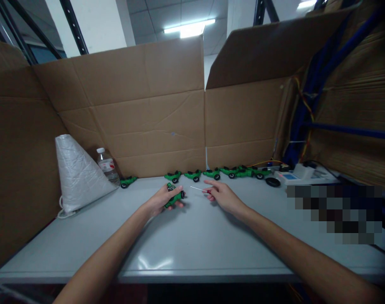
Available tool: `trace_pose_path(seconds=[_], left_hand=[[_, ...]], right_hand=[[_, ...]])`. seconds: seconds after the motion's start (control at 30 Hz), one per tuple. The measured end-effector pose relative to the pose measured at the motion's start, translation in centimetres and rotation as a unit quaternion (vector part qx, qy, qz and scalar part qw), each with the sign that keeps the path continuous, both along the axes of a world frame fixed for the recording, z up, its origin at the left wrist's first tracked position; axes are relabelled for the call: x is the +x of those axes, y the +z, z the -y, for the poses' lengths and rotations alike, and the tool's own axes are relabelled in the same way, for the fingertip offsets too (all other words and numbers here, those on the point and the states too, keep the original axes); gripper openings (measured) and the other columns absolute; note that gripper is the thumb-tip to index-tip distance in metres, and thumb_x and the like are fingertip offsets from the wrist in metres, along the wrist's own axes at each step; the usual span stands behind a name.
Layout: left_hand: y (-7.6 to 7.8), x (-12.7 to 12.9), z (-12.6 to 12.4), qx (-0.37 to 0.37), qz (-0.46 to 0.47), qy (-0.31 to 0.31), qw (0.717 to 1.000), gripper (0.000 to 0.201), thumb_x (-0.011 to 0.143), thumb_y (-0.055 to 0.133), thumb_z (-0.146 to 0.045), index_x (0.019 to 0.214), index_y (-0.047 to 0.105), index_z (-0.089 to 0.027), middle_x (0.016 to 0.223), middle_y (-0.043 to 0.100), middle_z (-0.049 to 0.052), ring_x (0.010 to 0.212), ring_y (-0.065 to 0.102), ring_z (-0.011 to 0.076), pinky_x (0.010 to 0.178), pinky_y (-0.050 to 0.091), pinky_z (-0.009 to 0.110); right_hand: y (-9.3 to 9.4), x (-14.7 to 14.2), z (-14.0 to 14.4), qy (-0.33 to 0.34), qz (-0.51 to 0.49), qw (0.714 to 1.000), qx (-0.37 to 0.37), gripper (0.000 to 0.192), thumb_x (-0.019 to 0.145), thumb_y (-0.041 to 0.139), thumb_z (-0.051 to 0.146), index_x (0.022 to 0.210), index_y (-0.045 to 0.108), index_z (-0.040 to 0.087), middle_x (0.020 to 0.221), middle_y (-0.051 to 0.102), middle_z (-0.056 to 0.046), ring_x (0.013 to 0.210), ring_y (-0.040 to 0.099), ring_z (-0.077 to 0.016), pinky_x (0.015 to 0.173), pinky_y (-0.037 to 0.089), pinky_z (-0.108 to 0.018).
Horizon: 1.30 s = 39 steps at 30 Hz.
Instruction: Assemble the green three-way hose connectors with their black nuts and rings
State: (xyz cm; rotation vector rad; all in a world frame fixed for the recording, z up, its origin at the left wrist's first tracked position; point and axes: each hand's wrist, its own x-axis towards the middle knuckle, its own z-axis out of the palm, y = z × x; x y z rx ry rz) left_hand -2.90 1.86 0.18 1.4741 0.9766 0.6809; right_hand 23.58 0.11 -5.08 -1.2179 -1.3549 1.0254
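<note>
My left hand (162,200) is closed round a green toy car (174,199) with black wheels, held just above the white tabletop (192,240). In my right hand (223,195) is a screwdriver (208,191) with a red handle, gripped between the fingers. Its thin metal shaft points left toward the toy car, with a gap between tip and car. Behind both hands, several more green toy cars (211,173) stand in a row along the back of the table.
A white padded bag (78,177) and a plastic bottle (107,164) stand at the back left. A black ring (272,182) lies by a power strip (301,174) at the right. Cardboard walls (141,114) enclose the back and sides. Part of the right side is pixelated.
</note>
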Motion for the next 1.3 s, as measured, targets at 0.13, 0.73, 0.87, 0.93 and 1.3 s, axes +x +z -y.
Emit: trace_pose_path(seconds=[0.13, 0.73, 0.87, 0.93, 1.3], left_hand=[[-0.1, -0.4, -0.3, -0.026, 0.027, 0.006, 0.999, 0.055, 0.086, 0.077, -0.06, 0.111, 0.062, -0.014, 0.121, 0.069, 0.017, 0.079, 0.075, 0.0164, 0.042, 0.035, 0.017], [0.6, 0.6, 0.9, 0.061, 0.043, -0.04, 0.996, 0.053, 0.087, 0.077, -0.058, 0.118, 0.057, -0.019, 0.115, 0.07, 0.011, 0.081, 0.072, 0.0163, 0.059, 0.046, 0.023], [0.6, 0.9, 0.9, 0.139, 0.042, -0.042, 0.989, 0.053, 0.084, 0.079, -0.059, 0.112, 0.058, -0.019, 0.113, 0.069, 0.009, 0.089, 0.067, 0.0163, 0.071, 0.051, 0.025], [0.6, 1.0, 0.8, 0.166, 0.038, -0.049, 0.984, 0.051, 0.085, 0.078, -0.059, 0.111, 0.06, -0.019, 0.114, 0.068, 0.009, 0.096, 0.065, 0.0178, 0.078, 0.052, 0.026], [0.1, 0.6, -0.2, 0.242, -0.016, -0.028, 0.97, 0.045, 0.085, 0.078, -0.057, 0.106, 0.065, -0.019, 0.108, 0.066, 0.007, 0.101, 0.063, 0.0208, 0.085, 0.054, 0.029]], right_hand=[[0.4, 0.0, 0.2, 0.036, 0.045, 0.998, -0.006, 0.028, 0.091, 0.049, 0.021, 0.107, 0.072, 0.015, 0.088, 0.074, -0.007, 0.056, 0.053, -0.011, 0.047, 0.035, -0.019], [2.8, -0.8, 3.2, 0.109, 0.14, 0.974, 0.14, 0.027, 0.097, 0.051, 0.037, 0.088, 0.07, 0.021, 0.064, 0.055, 0.003, 0.062, 0.05, -0.0159, 0.06, 0.034, -0.026], [3.1, -0.7, 3.2, 0.095, 0.155, 0.969, 0.166, 0.027, 0.095, 0.053, 0.035, 0.083, 0.071, 0.02, 0.07, 0.058, 0.002, 0.068, 0.052, -0.0164, 0.064, 0.035, -0.026], [3.1, -0.7, 3.2, 0.094, 0.156, 0.969, 0.167, 0.026, 0.095, 0.053, 0.034, 0.083, 0.071, 0.02, 0.07, 0.058, 0.002, 0.069, 0.052, -0.0164, 0.065, 0.035, -0.026], [2.8, -0.5, 2.8, 0.077, 0.174, 0.967, 0.168, 0.026, 0.095, 0.053, 0.032, 0.082, 0.072, 0.02, 0.069, 0.058, 0.002, 0.069, 0.053, -0.0172, 0.065, 0.036, -0.026]])
